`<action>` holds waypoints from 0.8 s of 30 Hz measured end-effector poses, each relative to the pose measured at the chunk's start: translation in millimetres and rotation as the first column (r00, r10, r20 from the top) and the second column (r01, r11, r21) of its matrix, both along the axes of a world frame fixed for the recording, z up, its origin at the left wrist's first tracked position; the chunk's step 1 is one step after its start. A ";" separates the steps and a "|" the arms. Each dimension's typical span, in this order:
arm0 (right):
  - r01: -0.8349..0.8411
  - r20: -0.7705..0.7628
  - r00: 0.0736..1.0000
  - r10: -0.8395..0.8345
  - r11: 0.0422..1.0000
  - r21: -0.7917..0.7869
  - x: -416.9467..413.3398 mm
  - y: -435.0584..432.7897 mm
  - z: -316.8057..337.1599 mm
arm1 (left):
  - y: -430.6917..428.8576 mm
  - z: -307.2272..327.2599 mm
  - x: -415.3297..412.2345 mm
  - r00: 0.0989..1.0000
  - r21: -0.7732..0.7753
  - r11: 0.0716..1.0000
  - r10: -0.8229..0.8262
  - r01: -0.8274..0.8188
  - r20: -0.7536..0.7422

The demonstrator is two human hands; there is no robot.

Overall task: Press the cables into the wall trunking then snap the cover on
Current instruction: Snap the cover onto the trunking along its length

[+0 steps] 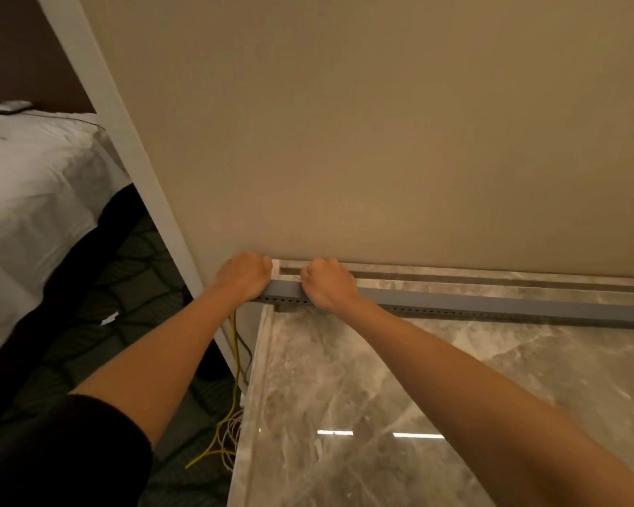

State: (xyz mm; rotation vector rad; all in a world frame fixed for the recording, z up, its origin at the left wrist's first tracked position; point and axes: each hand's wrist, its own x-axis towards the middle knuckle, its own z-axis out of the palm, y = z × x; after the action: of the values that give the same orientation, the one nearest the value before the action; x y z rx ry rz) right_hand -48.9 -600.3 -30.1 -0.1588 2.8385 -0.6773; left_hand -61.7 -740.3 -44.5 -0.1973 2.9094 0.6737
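Grey trunking (491, 303) along the foot of the beige wall (344, 140), left hand (244, 274) curled round its left end, right hand (328, 283) clamped on it just beside, yellow cables (236, 345) dangling below that end, marble ledge (381, 397) beneath, white bedding (33, 184) well to its left.

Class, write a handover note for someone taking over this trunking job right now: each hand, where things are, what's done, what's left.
Left hand: curled over the left end of the grey trunking.
Right hand: curled over it just alongside.
The trunking runs along the foot of the wall, above the marble surface.
A yellow cable and pale cables hang from its left end to the floor.
Done: top looks closed along the run.
Left: probably pressing the cover home here; full seating cannot be told.
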 end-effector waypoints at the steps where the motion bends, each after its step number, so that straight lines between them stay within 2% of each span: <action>1: 0.011 0.003 1.000 -0.011 1.000 -0.004 -1.1 -4.8 0.2 | -0.9 -0.8 -1.0 1.000 0.028 1.000 -0.002 0.002 0.019; 7: 0.049 0.036 0.998 -0.049 0.999 -0.001 -8.7 -13.9 -5.3 | -4.7 -7.9 -12.7 0.995 0.119 0.993 -0.020 0.009 0.095; 18: 0.034 -0.007 0.999 -0.034 0.993 0.113 -7.9 -16.7 -12.0 | -0.7 -13.4 -10.5 0.996 0.086 0.995 0.052 -0.058 0.074; 22: 0.031 0.014 0.999 -0.032 0.996 0.082 -10.6 -13.4 -11.4 | 2.5 -5.8 -4.7 1.000 0.018 1.000 0.015 -0.015 0.028; 24: 0.011 0.018 1.000 -0.013 0.997 0.073 -10.1 -8.8 -11.9 | 6.6 0.8 1.1 0.998 -0.128 0.991 -0.034 0.027 -0.054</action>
State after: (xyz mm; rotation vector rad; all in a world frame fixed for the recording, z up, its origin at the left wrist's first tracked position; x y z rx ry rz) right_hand -59.1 -609.1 -42.0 -0.1229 2.8439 -0.5736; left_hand -60.6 -733.7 -43.8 -0.1502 3.0052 0.4967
